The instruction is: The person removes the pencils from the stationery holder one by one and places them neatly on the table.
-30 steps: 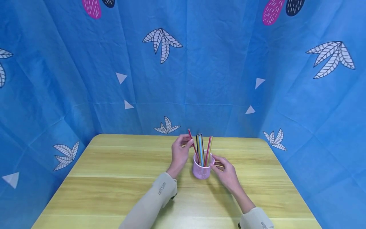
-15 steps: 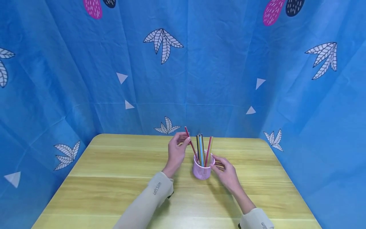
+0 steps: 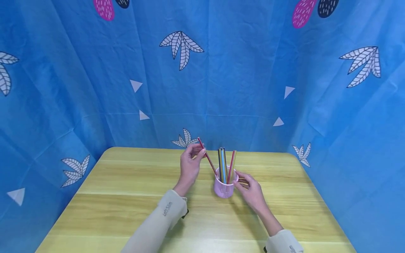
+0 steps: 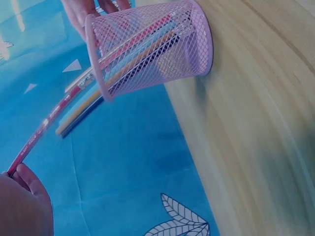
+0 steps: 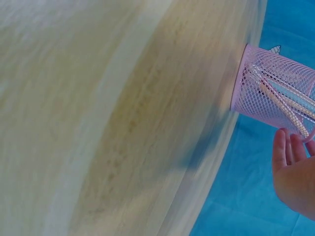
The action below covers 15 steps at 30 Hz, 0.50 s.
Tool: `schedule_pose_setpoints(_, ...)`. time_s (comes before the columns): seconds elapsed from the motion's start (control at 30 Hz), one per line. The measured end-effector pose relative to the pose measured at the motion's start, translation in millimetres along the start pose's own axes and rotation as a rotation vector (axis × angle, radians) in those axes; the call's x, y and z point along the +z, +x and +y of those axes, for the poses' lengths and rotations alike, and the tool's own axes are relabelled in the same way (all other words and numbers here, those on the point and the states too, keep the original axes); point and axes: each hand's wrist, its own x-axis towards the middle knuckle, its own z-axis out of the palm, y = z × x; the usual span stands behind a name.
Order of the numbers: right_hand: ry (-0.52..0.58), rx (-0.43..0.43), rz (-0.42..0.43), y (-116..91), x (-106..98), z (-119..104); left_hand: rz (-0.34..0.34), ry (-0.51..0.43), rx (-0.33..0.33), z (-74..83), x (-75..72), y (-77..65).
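My left hand [image 3: 189,168] pinches a red pencil [image 3: 207,157] near its upper end. The pencil leans left, its lower end at the rim of a pink mesh pencil cup [image 3: 223,192]. Standing upright on the table, the cup holds several more pencils [image 3: 223,158] in dark, blue, yellow and red. At its right side my right hand [image 3: 252,194] holds the rim between thumb and fingers. The left wrist view shows the red pencil [image 4: 46,123] slanting from the hand to the cup's mouth. In the right wrist view, the fingers [image 5: 279,147] are by the mesh near the rim.
The wooden table [image 3: 120,203] reaches back to a blue patterned cloth [image 3: 240,77] that hangs behind it and along both sides. The cup stands toward the table's far edge.
My left hand has moved left and slightly up, drawing the red pencil outward so it tilts more. The right hand and the cup have stayed in place.
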Motion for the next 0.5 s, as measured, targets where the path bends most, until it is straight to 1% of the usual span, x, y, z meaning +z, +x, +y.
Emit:
schedule_pose_setpoints(0.2, 0.01, -0.001, -0.006, -1, 0, 1, 0.033, -0.037, 0.019, 6.2, -5.8, 0.7)
schedule_pose_setpoints(0.3, 0.016, 0.003, -0.009, 0, -1, 0, 0.035, -0.042, 0.02, 8.8, -7.6, -0.8)
schedule_pose_setpoints(0.5, 0.022, 0.011, -0.01, 1, -1, 2, 0.027, -0.014, 0.008, 13.3, -11.9, -4.0)
